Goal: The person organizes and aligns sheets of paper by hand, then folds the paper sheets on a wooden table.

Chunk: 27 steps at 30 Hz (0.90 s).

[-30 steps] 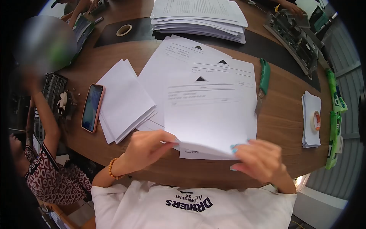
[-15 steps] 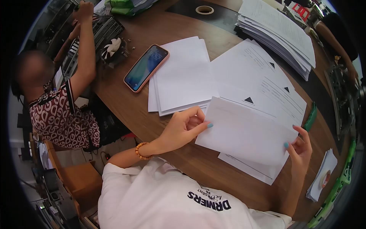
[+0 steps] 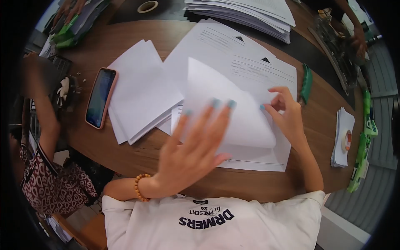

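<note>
A white sheet of paper (image 3: 227,108) lies curved and partly raised over printed sheets with black triangles (image 3: 260,73). My left hand (image 3: 193,143), blurred by motion, is over the curved sheet's lower left with its fingers spread. Whether its palm touches the paper is hidden. By the sheet's right edge is my right hand (image 3: 287,114), its fingers bent and the thumb apart from the index finger. A pile of blank white paper (image 3: 141,91) lies to the left, beside a phone in a pink case (image 3: 100,98).
A thick paper stack (image 3: 246,16) and a tape roll (image 3: 148,6) are at the far side. On the right lie a green object (image 3: 306,83) and small papers (image 3: 342,125) with a tape roll on top. Other people are at both sides, near computer parts (image 3: 333,54).
My left hand has left the sheet's left edge and spread over it. The sheet has curled. My right hand's fingers have come off its right edge. The view has shifted right.
</note>
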Available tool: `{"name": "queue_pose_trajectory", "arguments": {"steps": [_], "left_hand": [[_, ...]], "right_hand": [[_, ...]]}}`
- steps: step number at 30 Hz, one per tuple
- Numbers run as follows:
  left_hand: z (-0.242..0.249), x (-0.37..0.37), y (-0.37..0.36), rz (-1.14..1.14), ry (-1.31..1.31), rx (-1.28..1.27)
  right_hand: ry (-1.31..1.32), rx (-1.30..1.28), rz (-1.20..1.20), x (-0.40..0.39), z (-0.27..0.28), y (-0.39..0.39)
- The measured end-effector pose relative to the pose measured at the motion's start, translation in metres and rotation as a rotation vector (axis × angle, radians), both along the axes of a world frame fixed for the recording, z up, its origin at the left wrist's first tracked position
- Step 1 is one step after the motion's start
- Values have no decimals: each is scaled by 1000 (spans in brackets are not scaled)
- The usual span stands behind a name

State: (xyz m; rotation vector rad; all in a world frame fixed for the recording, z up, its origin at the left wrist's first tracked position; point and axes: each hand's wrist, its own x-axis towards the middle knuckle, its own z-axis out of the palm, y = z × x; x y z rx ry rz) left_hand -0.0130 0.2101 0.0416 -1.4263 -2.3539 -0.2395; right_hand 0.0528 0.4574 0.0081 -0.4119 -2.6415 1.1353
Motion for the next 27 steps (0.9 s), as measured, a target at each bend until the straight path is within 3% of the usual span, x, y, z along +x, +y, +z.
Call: {"name": "queue_pose_trajectory", "arguments": {"steps": [2, 9, 27], "left_hand": [[-6, 6, 11, -107, 26, -92], [-44, 1, 14, -131, -388, -212], [-52, 0, 16, -108, -515, -163]], "right_hand": [[-22, -1, 29, -5, 2, 1], [70, 46, 11, -10, -11, 5], [91, -91, -139, -21, -20, 2]]}}
